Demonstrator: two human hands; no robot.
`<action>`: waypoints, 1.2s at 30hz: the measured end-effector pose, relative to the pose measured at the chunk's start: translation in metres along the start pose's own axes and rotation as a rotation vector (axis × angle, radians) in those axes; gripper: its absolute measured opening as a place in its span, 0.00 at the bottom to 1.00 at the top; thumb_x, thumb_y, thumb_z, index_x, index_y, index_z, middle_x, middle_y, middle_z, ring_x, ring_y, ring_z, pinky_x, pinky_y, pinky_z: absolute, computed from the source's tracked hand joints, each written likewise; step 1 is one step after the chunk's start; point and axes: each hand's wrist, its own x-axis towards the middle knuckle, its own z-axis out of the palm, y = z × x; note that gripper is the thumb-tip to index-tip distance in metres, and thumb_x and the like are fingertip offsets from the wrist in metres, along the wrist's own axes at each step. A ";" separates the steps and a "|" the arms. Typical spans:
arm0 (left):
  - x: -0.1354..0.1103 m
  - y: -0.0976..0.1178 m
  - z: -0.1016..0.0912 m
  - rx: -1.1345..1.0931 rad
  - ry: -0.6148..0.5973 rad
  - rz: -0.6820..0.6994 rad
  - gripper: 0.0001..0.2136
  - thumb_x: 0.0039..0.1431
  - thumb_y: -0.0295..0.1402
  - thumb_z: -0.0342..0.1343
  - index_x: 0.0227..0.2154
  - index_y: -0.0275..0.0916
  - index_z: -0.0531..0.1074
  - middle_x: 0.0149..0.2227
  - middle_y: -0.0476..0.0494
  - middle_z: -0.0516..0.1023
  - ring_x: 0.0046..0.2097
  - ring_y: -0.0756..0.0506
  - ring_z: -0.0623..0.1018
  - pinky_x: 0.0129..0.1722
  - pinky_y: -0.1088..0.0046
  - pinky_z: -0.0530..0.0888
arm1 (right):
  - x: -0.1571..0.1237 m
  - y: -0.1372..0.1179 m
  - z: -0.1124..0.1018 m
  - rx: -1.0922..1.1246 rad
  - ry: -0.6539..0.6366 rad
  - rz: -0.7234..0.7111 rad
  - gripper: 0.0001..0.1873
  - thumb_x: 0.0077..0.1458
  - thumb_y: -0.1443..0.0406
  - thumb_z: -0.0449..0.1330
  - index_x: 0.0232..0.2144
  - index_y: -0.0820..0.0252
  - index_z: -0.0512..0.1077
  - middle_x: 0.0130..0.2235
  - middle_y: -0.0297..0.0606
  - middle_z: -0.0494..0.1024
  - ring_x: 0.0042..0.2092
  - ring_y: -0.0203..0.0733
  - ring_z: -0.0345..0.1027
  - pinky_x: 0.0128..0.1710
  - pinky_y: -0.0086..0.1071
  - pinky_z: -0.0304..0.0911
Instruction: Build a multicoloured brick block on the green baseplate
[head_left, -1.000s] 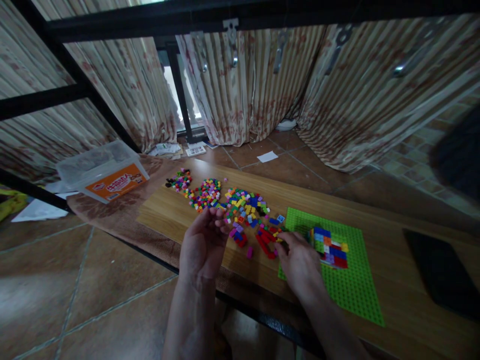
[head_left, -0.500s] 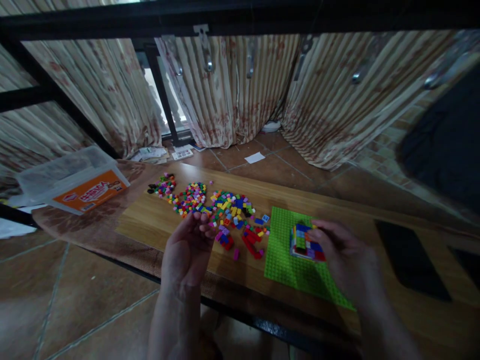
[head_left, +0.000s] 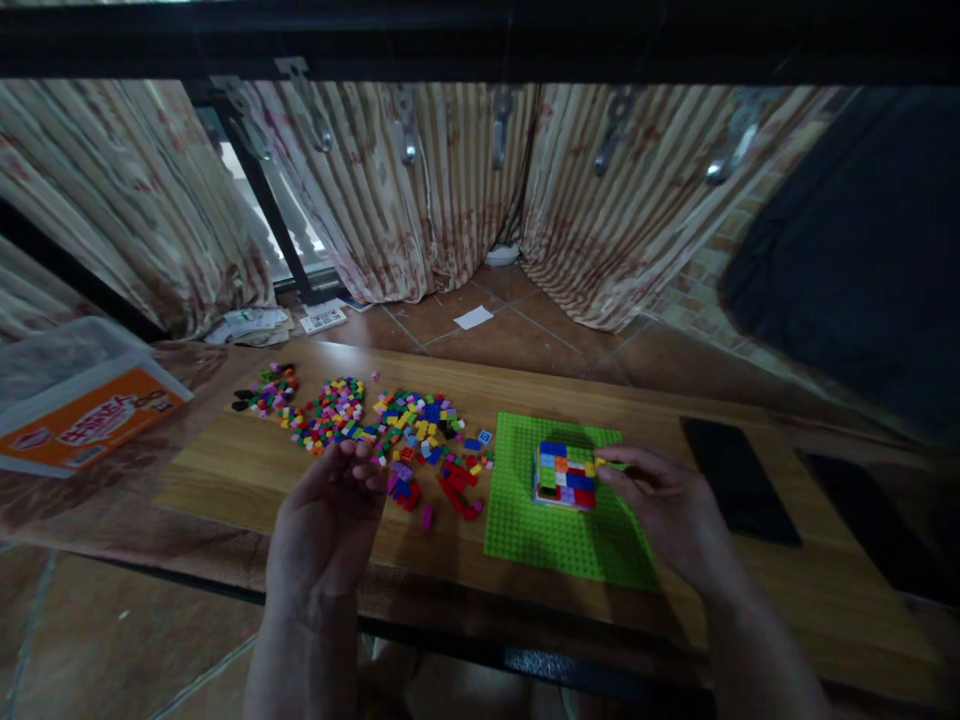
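A squarish block of many-coloured toy bricks (head_left: 566, 480) stands on a green studded baseplate (head_left: 517, 535). At its right rear corner, my right hand (head_left: 667, 505) pinches a small yellow brick (head_left: 599, 463) between thumb and fingertips. The brick meets the block's edge in view; whether it is pressed on cannot be told. My left hand (head_left: 326, 525) is raised palm up in front of the loose bricks (head_left: 420, 415), its fingers loosely curled and the palm bare. Near it lie purple and blue bricks (head_left: 403, 487), long red bricks (head_left: 454, 490) and a pink brick (head_left: 427, 517).
The wooden board (head_left: 225, 480) lies on a cloth-covered table. Two dark flat panels (head_left: 739, 480) lie at the right. A clear plastic tub with an orange label (head_left: 94, 415) stands at the left. Black metal bars cross overhead, before striped curtains (head_left: 450, 190).
The view has swung to the right, so the things appear further left. My right hand has drawn back from the block's top, showing more of it and a yellow brick at the fingertips.
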 end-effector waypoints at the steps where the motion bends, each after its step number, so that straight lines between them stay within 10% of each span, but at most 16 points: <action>1: 0.000 0.000 0.000 0.000 0.001 0.001 0.13 0.64 0.25 0.44 0.26 0.32 0.70 0.26 0.46 0.72 0.24 0.55 0.70 0.22 0.82 0.72 | 0.000 0.000 0.002 -0.001 -0.022 -0.008 0.12 0.54 0.56 0.60 0.36 0.55 0.78 0.41 0.39 0.79 0.41 0.44 0.73 0.43 0.38 0.67; 36: 0.002 0.000 0.000 0.003 -0.010 0.023 0.14 0.64 0.24 0.42 0.25 0.32 0.70 0.25 0.45 0.72 0.23 0.54 0.72 0.22 0.81 0.72 | 0.004 0.010 0.019 0.184 -0.031 0.079 0.08 0.50 0.57 0.64 0.32 0.52 0.80 0.43 0.39 0.73 0.46 0.45 0.69 0.46 0.40 0.67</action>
